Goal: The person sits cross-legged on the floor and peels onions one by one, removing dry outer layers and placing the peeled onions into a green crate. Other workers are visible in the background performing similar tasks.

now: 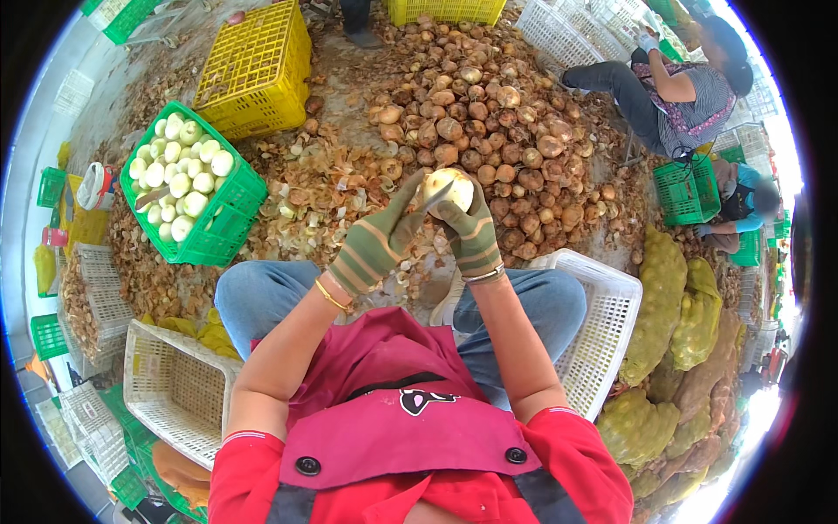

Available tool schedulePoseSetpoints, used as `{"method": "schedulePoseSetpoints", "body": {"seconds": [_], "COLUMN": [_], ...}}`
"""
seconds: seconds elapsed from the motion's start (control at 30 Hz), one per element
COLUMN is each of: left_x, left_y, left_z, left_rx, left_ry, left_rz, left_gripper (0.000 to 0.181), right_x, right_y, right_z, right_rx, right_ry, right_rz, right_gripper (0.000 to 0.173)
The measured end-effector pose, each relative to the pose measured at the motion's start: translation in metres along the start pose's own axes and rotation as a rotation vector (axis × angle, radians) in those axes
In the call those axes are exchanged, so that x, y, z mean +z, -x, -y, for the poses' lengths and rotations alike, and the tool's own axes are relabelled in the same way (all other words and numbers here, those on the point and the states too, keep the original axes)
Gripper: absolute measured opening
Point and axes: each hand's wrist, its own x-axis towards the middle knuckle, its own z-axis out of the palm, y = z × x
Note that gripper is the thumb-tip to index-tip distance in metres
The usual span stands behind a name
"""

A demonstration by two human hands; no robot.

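My left hand point(376, 245), in a green-and-tan striped glove, grips a small knife. The knife's blade point(440, 195) lies against a mostly peeled white onion point(456, 186). My right hand point(473, 237), gloved alike, holds that onion from the right and below, its thumb on the near side. The knife's handle is hidden in my left palm. Just beyond my hands spreads a large heap of unpeeled brown onions point(478, 124). Loose onion skins point(314, 196) cover the floor beneath my left hand. At the left stands a green crate point(219, 229) full of peeled onions point(183, 167).
A yellow crate point(255, 72) stands at the far left. White crates point(177, 386) point(599, 321) flank my knees. Filled mesh sacks point(655, 308) are stacked at the right. Two seated people point(687, 98) point(740, 206) are at the right; another person's leg point(357, 23) shows at the top.
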Motion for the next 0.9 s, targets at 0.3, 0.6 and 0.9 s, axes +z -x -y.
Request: {"method": "schedulePoseSetpoints", "body": {"seconds": [0.3,0.6,0.9], "left_x": [-0.013,-0.002,-0.014], "left_y": [-0.012,-0.002,-0.015], "left_z": [0.017,-0.009,0.033], "left_rx": [-0.334,0.029,-0.420], "left_ry": [0.419,-0.163,0.539], "left_rz": [-0.037,0.002,-0.141], "left_gripper": [0.043,0.049,0.045], "right_x": [0.003,0.001,0.000], "right_y": [0.004,0.002,0.001], "right_z": [0.009,0.011,0.010], "right_rx": [0.060,-0.080,-0.135], "right_ry": [-0.030,0.269,0.288], "right_rz": [0.160,-0.002,0.103], "right_gripper": [0.074,0.071,0.075]}}
